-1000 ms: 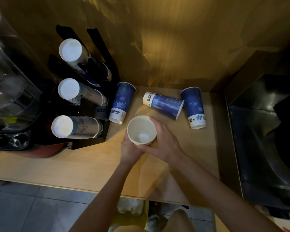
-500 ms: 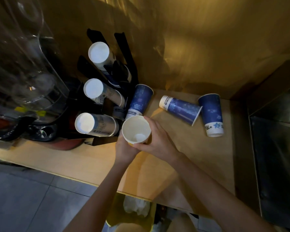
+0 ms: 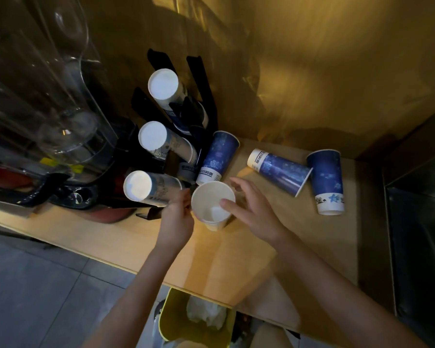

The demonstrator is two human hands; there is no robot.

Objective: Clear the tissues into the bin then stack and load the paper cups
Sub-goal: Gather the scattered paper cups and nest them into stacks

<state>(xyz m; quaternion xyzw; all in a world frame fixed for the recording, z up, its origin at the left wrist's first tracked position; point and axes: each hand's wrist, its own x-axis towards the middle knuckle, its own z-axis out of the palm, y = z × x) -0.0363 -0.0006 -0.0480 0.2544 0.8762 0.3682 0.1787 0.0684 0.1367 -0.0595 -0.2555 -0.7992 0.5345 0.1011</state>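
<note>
An upright paper cup (image 3: 212, 205) with a white inside sits low over the wooden counter (image 3: 236, 262), in front of the black cup rack (image 3: 201, 79). My left hand (image 3: 177, 219) grips its left side. My right hand (image 3: 253, 209) is at its right, thumb over the rim, fingers spread and off the wall. Three blue cups lie on the counter: one (image 3: 219, 156) against the rack, one (image 3: 280, 172) on its side, one (image 3: 327, 182) at the right. Below the counter edge a yellow bin (image 3: 171, 320) holds white tissues (image 3: 206, 312).
The rack holds three tilted cup stacks (image 3: 162, 84), (image 3: 152, 135), (image 3: 137, 185). A clear blender jug (image 3: 60, 109) on a dark base stands to the left. A dark metal unit (image 3: 417, 222) borders the counter on the right. A golden wall rises behind.
My right hand has loosened from the cup and its fingers have spread. The cup and both hands have shifted slightly left, toward the rack.
</note>
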